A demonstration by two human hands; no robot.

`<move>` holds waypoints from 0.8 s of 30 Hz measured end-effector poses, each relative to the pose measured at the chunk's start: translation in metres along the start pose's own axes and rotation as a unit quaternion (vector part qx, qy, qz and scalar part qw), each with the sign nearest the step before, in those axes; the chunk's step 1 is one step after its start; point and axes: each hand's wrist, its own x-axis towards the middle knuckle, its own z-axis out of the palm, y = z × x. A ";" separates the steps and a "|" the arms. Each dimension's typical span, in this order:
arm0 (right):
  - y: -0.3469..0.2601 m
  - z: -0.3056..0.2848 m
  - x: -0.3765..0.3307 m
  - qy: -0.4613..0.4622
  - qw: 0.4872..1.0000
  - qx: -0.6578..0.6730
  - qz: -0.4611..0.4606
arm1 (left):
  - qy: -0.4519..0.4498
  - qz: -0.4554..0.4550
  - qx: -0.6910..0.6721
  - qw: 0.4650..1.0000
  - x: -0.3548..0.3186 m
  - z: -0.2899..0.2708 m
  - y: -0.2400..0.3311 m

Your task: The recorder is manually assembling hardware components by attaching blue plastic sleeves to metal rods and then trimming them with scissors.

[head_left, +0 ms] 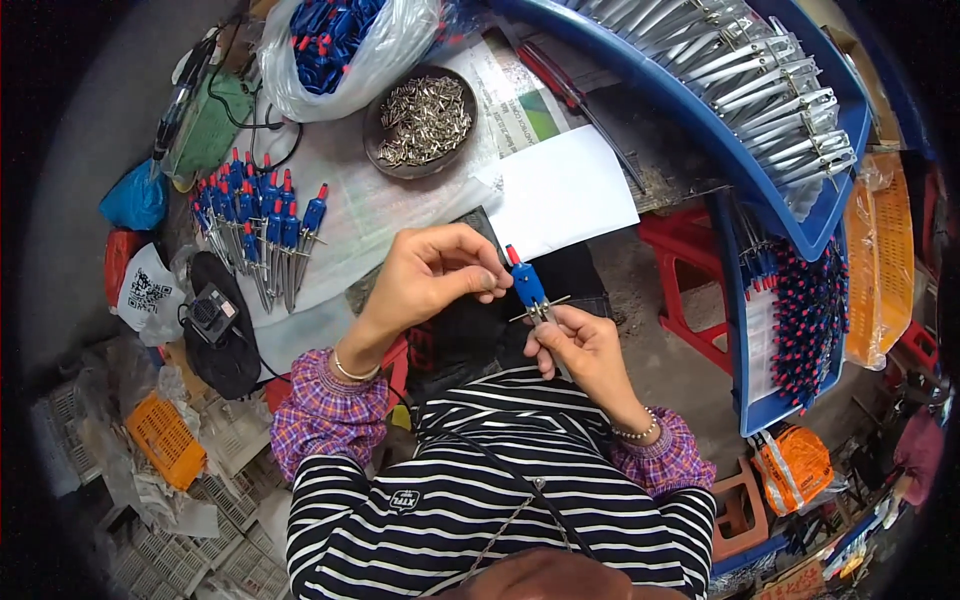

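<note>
My right hand [588,352] grips a drawing compass [527,284] by its metal legs, in front of my chest. The compass has a blue head with a red tip on top, and a thin rod crosses its legs. Close beside the blue head, my left hand [432,278] has thumb and forefinger pinched together. Anything between those fingertips is too small to make out. Several similar compasses [290,230] lie bunched on the covered table at the left, their red tips pointing away from me.
A dark bowl [374,152] of small metal pins stands beyond my left hand, near a plastic bag [275,75] of blue parts. White paper [570,190] lies ahead. Blue trays [690,105] of metal legs and red-tipped parts fill the right, above a red stool [690,270].
</note>
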 end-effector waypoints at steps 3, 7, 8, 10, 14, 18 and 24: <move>0.002 0.000 0.000 0.000 1.000 0.000 -0.008 | 0.002 0.056 0.101 0.993 0.003 0.006 -0.009; -0.001 0.001 -0.002 -0.004 1.000 -0.016 -0.023 | 0.011 0.122 0.202 0.972 0.004 0.016 -0.008; 0.000 0.000 -0.002 -0.003 1.000 -0.015 -0.024 | 0.019 0.124 0.220 0.967 0.005 0.017 -0.009; 0.000 0.000 -0.003 -0.007 0.999 -0.007 -0.032 | 0.026 0.127 0.240 0.962 0.004 0.020 -0.008; 0.002 0.000 -0.005 -0.001 0.999 0.028 -0.026 | 0.044 0.151 0.291 0.944 0.003 0.025 -0.007; -0.002 0.002 -0.008 -0.001 1.000 0.019 -0.024 | 0.063 0.177 0.308 0.933 0.001 0.028 -0.008; -0.001 0.001 -0.009 0.007 0.998 -0.032 -0.054 | 0.077 0.179 0.336 0.922 0.000 0.032 -0.008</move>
